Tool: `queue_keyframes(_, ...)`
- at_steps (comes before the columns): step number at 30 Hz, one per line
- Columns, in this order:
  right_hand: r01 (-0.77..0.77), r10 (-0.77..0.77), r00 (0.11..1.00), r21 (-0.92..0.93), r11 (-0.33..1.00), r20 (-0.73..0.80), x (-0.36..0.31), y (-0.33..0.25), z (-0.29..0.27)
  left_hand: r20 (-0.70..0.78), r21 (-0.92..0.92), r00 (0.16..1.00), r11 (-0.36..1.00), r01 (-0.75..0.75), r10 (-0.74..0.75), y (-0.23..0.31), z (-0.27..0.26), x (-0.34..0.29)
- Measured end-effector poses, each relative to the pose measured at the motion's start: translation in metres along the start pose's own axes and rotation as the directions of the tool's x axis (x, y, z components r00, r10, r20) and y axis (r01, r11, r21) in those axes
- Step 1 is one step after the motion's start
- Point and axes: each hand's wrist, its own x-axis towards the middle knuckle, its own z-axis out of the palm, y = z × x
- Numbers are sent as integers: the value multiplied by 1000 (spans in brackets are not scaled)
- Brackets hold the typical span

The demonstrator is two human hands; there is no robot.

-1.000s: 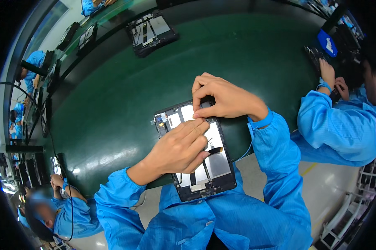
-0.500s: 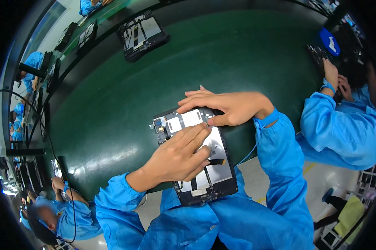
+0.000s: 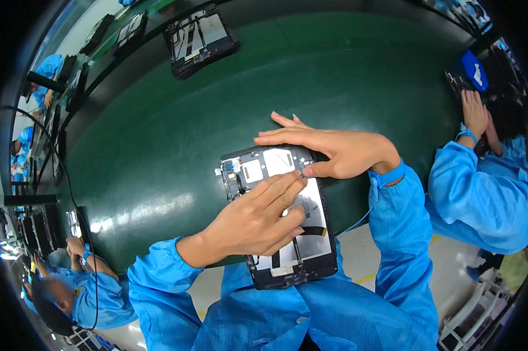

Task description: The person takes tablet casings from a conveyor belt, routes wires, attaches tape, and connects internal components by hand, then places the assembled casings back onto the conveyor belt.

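Observation:
An opened tablet [image 3: 311, 251] with its inner parts exposed lies at the near edge of the green table, its lower end jutting past the edge toward my lap. Silvery-white panels, a black flex strip and small circuit parts show inside it. Across its middle reaches my left hand [image 3: 249, 219], fingers curled and pressed together, tips at the upper right of the panels; whatever they pinch, if anything, is hidden. My right hand [image 3: 340, 153] spans the upper right corner, fingers stretched out past the top edge, its thumb touching the inside beside my left fingertips.
Another opened tablet [image 3: 201, 41] lies at the far side of the green table [image 3: 176, 117]. At right, a co-worker's hands [image 3: 475, 114] work near a blue holder [image 3: 474, 70]. More tablets stand along the left, where a black cable [image 3: 71, 193] hangs. Another person sits at lower left.
The tablet and both hands sit slightly farther right in view. My right fingers have lifted and stretched a little more off the top edge; my left hand keeps its pose.

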Motion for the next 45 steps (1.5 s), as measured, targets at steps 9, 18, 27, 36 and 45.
queue_keyframes(9, -20, 20, 1000, -20, 1000, 23, 2, -2, 0, 2, 11, 1000, 1000, -5, 5, 1, 1, 1)
queue_keyframes(18, -78, 79, 997, -38, 996, 3, 8, -12, 7, -19, 58, 1000, 998, -13, 14, 0, 3, -1)
queue_keyframes(27, -86, 86, 996, 37, 996, -10, 4, -4, 1, -7, 66, 1000, 998, -1, 1, 0, 3, -1)
queue_keyframes(36, -63, 63, 998, 57, 996, 5, 1, -9, -5, -73, 32, 997, 999, -8, 10, -2, 9, -3)
queue_keyframes(45, -77, 77, 997, 140, 987, 3, 6, -11, 1, -176, -118, 983, 992, 34, -55, -8, 16, -9)
